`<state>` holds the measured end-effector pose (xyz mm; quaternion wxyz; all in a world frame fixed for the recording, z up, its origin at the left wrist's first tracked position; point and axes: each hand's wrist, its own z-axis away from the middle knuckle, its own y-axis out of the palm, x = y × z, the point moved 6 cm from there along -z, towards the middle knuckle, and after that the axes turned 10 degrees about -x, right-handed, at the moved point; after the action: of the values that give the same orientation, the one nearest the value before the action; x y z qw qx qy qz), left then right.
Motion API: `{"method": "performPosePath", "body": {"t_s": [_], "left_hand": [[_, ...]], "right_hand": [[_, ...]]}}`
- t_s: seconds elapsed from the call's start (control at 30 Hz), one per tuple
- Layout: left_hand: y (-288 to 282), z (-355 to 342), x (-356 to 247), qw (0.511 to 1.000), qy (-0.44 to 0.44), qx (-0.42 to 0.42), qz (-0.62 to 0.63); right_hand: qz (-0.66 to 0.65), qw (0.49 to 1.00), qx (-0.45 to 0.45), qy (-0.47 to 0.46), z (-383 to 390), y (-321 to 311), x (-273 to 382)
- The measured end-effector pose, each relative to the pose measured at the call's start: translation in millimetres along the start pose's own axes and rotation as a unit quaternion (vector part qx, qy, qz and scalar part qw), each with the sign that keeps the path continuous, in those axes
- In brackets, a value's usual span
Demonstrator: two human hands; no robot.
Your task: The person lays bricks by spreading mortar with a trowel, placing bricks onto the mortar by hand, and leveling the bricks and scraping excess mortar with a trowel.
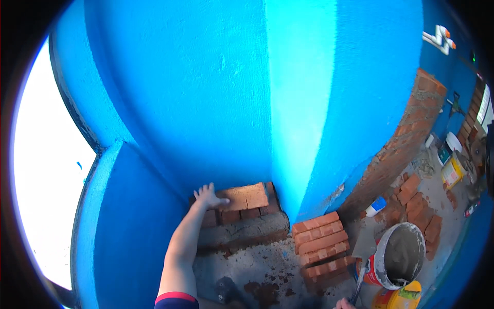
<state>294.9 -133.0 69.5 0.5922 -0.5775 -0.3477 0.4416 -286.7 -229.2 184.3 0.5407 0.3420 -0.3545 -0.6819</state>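
Note:
My left hand [208, 197] reaches forward with its fingers spread, at the left end of an orange-red brick [242, 198]. This brick lies lengthwise on top of other bricks, against the blue wall. In front of them runs a low course coated in grey mortar [247, 229]. At the lower edge only a little of my right hand [343, 304] shows, closed by the handle of a trowel. The trowel's grey blade [365, 241] points away from me, between the brick stack and a mortar bucket [378, 257].
A neat stack of bricks [321, 234] stands right of the low course. Beside the bucket is a yellow container [393, 298]. Loose bricks [419, 208], a blue-and-white container [376, 206] and a partly bare brick wall [396, 147] are farther right. Mortar crumbs spot the floor [267, 262].

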Motion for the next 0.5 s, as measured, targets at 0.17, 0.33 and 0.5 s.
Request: {"method": "performPosePath", "body": {"t_s": [0.17,0.33,0.5], "left_hand": [[91,-10,-16,0.993,0.097,0.060,-0.022],[134,-41,-61,0.946,0.260,-0.112,-0.160],[151,-76,-103,0.957,0.252,0.001,-0.145]], "right_hand": [[-0.044,0.998,0.021,0.026,-12,5,-9],[-0.089,0.993,0.023,0.070,-16,-16,-17],[0.103,0.933,-0.342,0.044,-1,-51,-20]]}}
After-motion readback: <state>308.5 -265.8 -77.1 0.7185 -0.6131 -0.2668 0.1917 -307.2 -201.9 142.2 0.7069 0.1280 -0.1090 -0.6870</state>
